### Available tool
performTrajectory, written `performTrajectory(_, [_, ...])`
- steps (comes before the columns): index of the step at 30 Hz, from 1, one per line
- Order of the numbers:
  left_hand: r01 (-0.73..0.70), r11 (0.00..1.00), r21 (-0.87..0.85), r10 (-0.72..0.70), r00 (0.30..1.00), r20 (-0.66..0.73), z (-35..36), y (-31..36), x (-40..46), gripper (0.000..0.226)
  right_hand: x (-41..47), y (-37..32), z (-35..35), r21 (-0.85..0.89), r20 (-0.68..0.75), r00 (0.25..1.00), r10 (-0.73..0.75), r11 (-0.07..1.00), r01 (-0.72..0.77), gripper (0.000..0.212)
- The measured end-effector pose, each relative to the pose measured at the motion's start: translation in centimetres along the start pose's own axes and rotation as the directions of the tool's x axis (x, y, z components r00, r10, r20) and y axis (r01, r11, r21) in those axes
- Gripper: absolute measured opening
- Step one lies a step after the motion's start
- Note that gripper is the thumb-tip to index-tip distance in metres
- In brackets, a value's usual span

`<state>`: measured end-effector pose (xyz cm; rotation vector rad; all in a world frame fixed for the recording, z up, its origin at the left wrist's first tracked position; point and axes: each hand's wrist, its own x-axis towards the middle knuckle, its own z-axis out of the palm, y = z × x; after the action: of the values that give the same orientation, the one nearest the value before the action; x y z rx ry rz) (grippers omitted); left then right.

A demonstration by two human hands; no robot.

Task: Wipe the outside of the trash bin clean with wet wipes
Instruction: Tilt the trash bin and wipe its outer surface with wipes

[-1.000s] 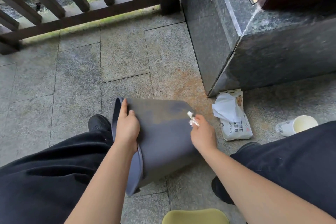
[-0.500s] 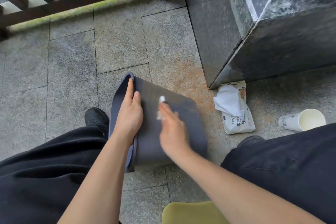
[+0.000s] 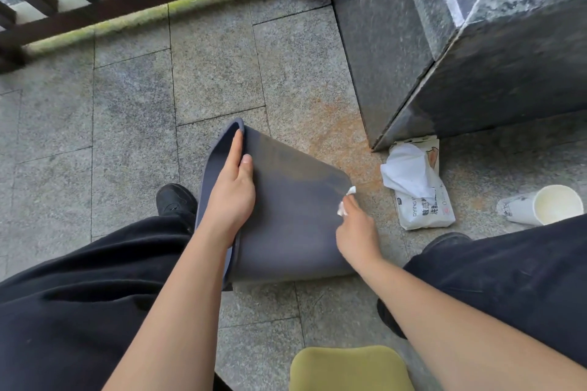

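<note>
Head: R hand (image 3: pixel 357 233) pinches wipe (image 3: pixel 345 200) (on bin (image 3: pixel 295 200)).

grey stone paving (image 3: pixel 133 124), dark wooden railing (image 3: pixel 136 0), polished granite block (image 3: pixel 476 51), daylight.

— Where's the trash bin (image 3: pixel 295 200) and how does it lie?

— Just below centre of the view, tipped on its side on the floor. It is dark grey-blue with rounded corners; its rim points to 9 o'clock and its base to 3 o'clock. The upturned wall looks dull and smudged.

— And the wet wipes?

— One small crumpled white wet wipe (image 3: pixel 344 201) sits against the bin's base edge, at 3 o'clock from the bin's middle. The wipes pack (image 3: pixel 424 200) lies flat on the floor further toward 3 o'clock, apart from the bin, white with dark print, a loose white sheet (image 3: pixel 408 168) sticking out of its top.
</note>
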<state>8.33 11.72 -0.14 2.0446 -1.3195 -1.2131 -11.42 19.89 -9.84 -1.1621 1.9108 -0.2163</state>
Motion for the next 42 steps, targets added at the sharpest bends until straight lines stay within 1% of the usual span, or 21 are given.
performTrajectory(3, [-0.018,1.0,-0.011,0.018,1.0,0.013,0.4,0.6,0.2,0.049,-3.2,-4.8,1.0,0.063,-0.031,0.976,-0.217,0.974,0.219,0.071])
performTrajectory(5, [-0.029,0.999,-0.039,0.03,0.999,0.021,0.7,0.9,0.2,0.049,-5.9,-8.7,1.7,0.197,-0.018,0.909,-0.417,0.89,0.412,0.07])
performTrajectory(8, [0.008,0.994,-0.111,-0.006,1.0,0.021,1.1,1.0,0.4,0.048,-7.3,-10.9,1.8,0.342,-0.008,0.868,-0.497,0.814,0.469,0.069])
performTrajectory(10, [0.017,0.995,-0.1,-0.018,1.0,-0.005,1.2,1.0,0.2,0.049,-6.7,-9.2,1.4,0.259,-0.018,0.855,-0.518,0.824,0.504,0.077])
performTrajectory(12, [0.01,0.996,-0.092,-0.014,0.999,-0.044,1.0,0.6,0.2,0.05,-5.1,-6.3,1.0,0.163,-0.008,0.913,-0.408,0.9,0.404,0.081])
performTrajectory(14, [0.034,0.994,-0.106,-0.04,0.998,-0.057,0.7,0.4,0.1,0.05,-3.0,-2.7,0.5,0.107,-0.063,0.987,-0.15,0.982,0.156,0.073])
performTrajectory(17, [0.03,0.994,-0.108,-0.032,0.999,-0.015,1.1,0.7,-0.2,0.05,-1.2,0.8,-0.8,0.135,-0.047,0.978,0.203,0.971,-0.195,0.053])
performTrajectory(19, [0.016,0.995,-0.095,-0.017,1.0,-0.004,1.4,0.7,-0.4,0.05,-1.4,0.5,-0.7,0.109,-0.046,0.971,0.235,0.967,-0.229,0.046])
performTrajectory(21, [0.024,0.995,-0.097,-0.026,0.999,-0.021,1.3,0.7,-0.2,0.05,-2.8,-2.1,-0.1,0.051,-0.111,0.992,0.06,0.997,-0.054,0.053])
performTrajectory(23, [0.032,0.994,-0.1,-0.037,0.998,-0.041,1.3,0.3,0.2,0.05,-4.7,-5.9,0.8,0.096,-0.116,0.972,-0.204,0.972,0.216,0.067])
performTrajectory(26, [0.084,0.989,-0.118,-0.094,0.992,-0.085,1.5,-0.2,-0.2,0.051,-7.6,-9.8,1.9,0.219,-0.074,0.843,-0.532,0.816,0.535,0.078])
performTrajectory(28, [0.097,0.986,-0.136,-0.116,0.984,-0.134,1.3,-1.0,-0.7,0.053,-7.4,-8.6,1.5,0.173,-0.087,0.79,-0.607,0.772,0.612,0.079])
performTrajectory(29, [0.098,0.987,-0.128,-0.118,0.981,-0.152,1.2,-1.3,-0.9,0.054,-6.6,-7.1,0.7,0.106,-0.091,0.822,-0.563,0.815,0.57,0.076])
performTrajectory(30, [0.103,0.987,-0.12,-0.121,0.98,-0.16,1.0,-1.5,-1.1,0.054,-5.5,-5.4,-0.2,0.006,-0.05,0.893,-0.448,0.894,0.449,0.071])
performTrajectory(32, [0.1,0.988,-0.119,-0.115,0.985,-0.13,1.0,-1.3,-1.4,0.052,-3.3,-2.2,-2.3,-0.164,0.051,0.994,-0.101,0.98,0.108,0.055])
performTrajectory(33, [0.085,0.99,-0.111,-0.096,0.99,-0.1,1.0,-1.0,-1.5,0.051,-3.0,-1.2,-2.8,-0.184,0.061,0.998,0.019,0.983,-0.008,0.047])
performTrajectory(35, [0.067,0.994,-0.085,-0.073,0.995,-0.07,1.1,-0.5,-1.2,0.05,-3.4,-1.4,-2.4,-0.165,0.055,0.997,0.051,0.985,-0.042,0.044])
performTrajectory(37, [0.074,0.994,-0.08,-0.082,0.991,-0.103,1.0,-0.5,-0.6,0.051,-4.9,-4.1,-0.9,-0.054,0.019,0.989,-0.145,0.988,0.146,0.056])
performTrajectory(40, [0.087,0.994,-0.062,-0.095,0.985,-0.145,1.2,-0.6,-0.6,0.055,-7.2,-7.9,0.6,0.085,0.022,0.833,-0.552,0.831,0.549,0.071])
performTrajectory(41, [0.084,0.994,-0.067,-0.093,0.984,-0.149,1.4,-0.7,-0.8,0.056,-6.9,-7.9,0.5,0.076,0.018,0.789,-0.614,0.788,0.611,0.073])
performTrajectory(42, [0.076,0.994,-0.079,-0.088,0.984,-0.156,1.4,-0.9,-0.9,0.056,-6.1,-7.1,0.2,0.047,0.009,0.785,-0.62,0.784,0.619,0.072])
